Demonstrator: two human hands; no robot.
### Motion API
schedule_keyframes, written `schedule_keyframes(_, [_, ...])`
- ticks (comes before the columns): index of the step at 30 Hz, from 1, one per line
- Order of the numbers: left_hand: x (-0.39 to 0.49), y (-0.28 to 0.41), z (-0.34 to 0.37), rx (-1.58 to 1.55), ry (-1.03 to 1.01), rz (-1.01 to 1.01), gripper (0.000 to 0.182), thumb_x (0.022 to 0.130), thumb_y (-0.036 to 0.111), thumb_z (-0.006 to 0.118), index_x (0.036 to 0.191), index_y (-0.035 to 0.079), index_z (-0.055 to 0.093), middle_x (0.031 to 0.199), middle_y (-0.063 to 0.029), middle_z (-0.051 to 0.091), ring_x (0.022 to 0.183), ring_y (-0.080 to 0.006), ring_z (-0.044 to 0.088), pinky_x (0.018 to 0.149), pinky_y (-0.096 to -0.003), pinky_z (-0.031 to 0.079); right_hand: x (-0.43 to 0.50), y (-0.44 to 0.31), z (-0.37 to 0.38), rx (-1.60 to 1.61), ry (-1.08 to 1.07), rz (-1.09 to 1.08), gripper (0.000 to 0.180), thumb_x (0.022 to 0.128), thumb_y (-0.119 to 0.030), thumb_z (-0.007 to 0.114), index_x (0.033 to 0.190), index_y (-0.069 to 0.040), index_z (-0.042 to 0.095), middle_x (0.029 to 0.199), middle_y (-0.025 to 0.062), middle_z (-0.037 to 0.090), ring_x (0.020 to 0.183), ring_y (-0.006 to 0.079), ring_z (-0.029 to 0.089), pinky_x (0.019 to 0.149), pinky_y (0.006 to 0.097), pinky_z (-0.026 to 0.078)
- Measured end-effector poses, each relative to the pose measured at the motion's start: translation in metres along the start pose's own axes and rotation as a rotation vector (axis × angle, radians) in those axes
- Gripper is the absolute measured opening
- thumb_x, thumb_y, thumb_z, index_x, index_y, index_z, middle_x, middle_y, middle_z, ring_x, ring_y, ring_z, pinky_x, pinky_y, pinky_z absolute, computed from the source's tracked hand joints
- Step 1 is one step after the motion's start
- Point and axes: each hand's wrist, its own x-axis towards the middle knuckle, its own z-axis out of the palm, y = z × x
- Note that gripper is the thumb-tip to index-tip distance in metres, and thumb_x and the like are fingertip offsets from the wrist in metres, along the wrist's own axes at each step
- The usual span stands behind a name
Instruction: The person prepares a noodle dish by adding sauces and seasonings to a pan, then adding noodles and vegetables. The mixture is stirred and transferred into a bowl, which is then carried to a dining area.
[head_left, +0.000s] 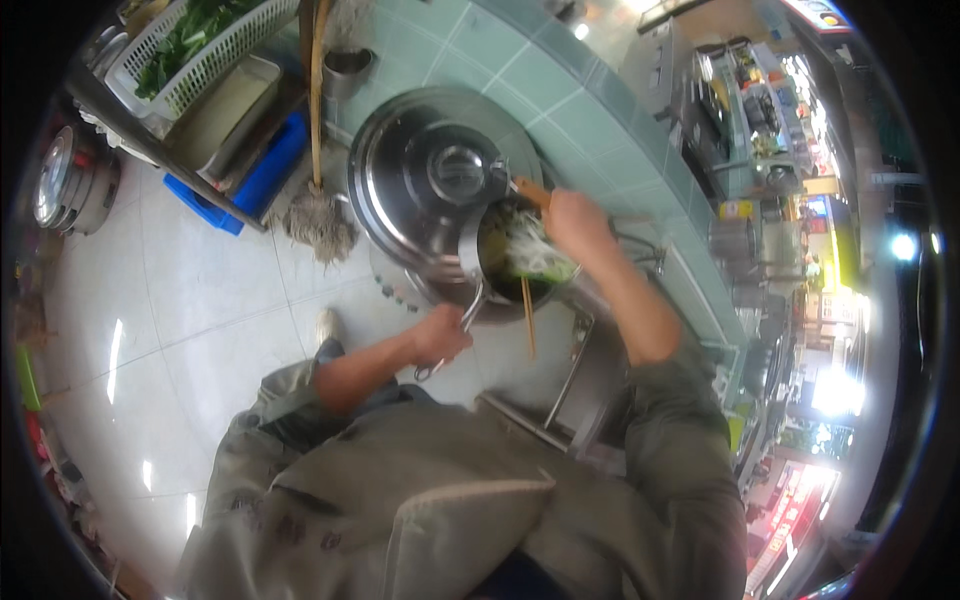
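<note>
My left hand grips the long metal handle of a metal pot. Pale noodles and green leaves are inside it. Above the pot's right side, my right hand is closed round a wooden handle with a metal end; what this utensil's head is, I cannot tell. A pair of chopsticks sticks out over the near rim. Just behind stands a large round vessel under a shiny domed steel lid, partly hidden by the pot.
A green-tiled low wall runs along the far right side. To the left are a mop, a blue crate, a metal tray and a white basket of leafy greens. A steel frame stands near my right side.
</note>
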Motion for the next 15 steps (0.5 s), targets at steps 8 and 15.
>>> schedule_keyframes(8, [0.003, 0.01, 0.005, 0.083, -0.048, 0.117, 0.02, 0.083, 0.012, 0.065, 0.073, -0.005, 0.06, 0.059, -0.0142, 0.061, 0.053, -0.0235, 0.064, 0.05, -0.0399, 0.05, 0.0, 0.006, -0.02, -0.027, -0.216, 0.019, 0.024, 0.094, -0.021, 0.065, 0.102, 0.0, 0.072, 0.093, 0.0232, 0.073, 0.092, 0.0419, 0.072, 0.079, 0.0506, 0.058])
schedule_keyframes(15, [0.02, 0.032, 0.019, 0.06, -0.019, 0.071, 0.021, 0.083, 0.012, 0.066, 0.072, -0.006, 0.059, 0.061, -0.0147, 0.061, 0.053, -0.0259, 0.064, 0.051, -0.0404, 0.05, -0.032, 0.051, -0.001, -0.053, 0.065, 0.013, 0.023, 0.094, -0.02, 0.063, 0.1, 0.002, 0.068, 0.085, 0.0236, 0.072, 0.086, 0.0444, 0.071, 0.078, 0.0515, 0.057])
